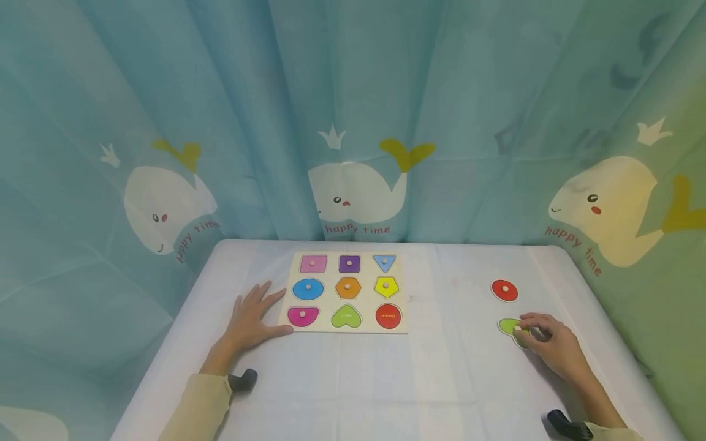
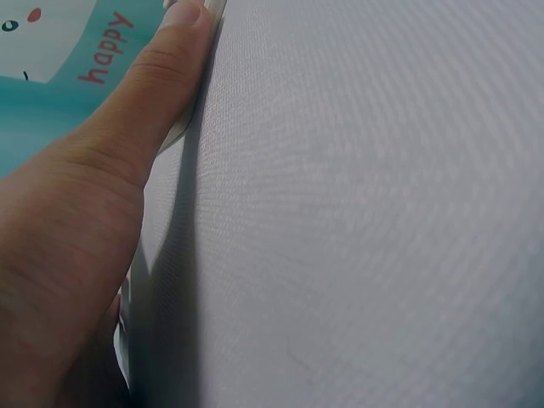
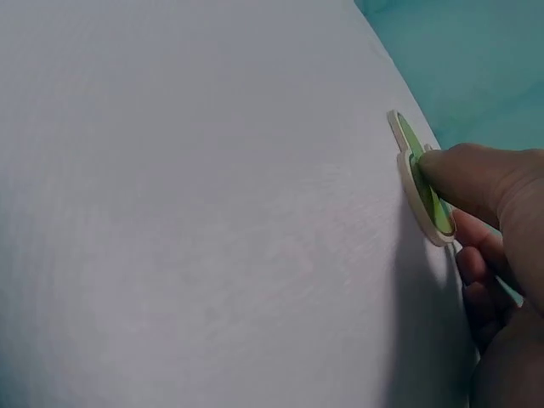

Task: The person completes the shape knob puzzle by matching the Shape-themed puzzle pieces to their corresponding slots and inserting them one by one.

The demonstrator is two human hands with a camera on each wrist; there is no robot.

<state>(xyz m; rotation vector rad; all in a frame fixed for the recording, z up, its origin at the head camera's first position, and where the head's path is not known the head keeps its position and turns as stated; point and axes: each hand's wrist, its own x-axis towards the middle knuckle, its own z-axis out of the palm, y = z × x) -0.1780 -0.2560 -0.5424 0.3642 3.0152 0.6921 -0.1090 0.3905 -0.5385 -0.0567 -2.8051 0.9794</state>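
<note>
On the table lies a wooden shape-puzzle board (image 1: 325,303). My left hand (image 1: 249,321) is at its left edge with fingers spread, and the thumb (image 2: 157,76) reaches its near left corner. Over on the right, my right hand (image 1: 557,346) pinches a green heart-shaped puzzle piece (image 1: 507,326) between thumb and fingers. In the right wrist view the heart piece (image 3: 425,200) is tilted on edge, its knob hidden by the thumb. The board's green heart recess (image 1: 346,316) and red circle recess (image 1: 388,316) hold no pieces; the other shapes bear knobs.
Just beyond the heart piece lies a round red puzzle piece (image 1: 504,291) with a knob. A white cloth covers the table (image 1: 353,392). Behind and at both sides hangs a blue-green curtain (image 1: 469,122) printed with whales.
</note>
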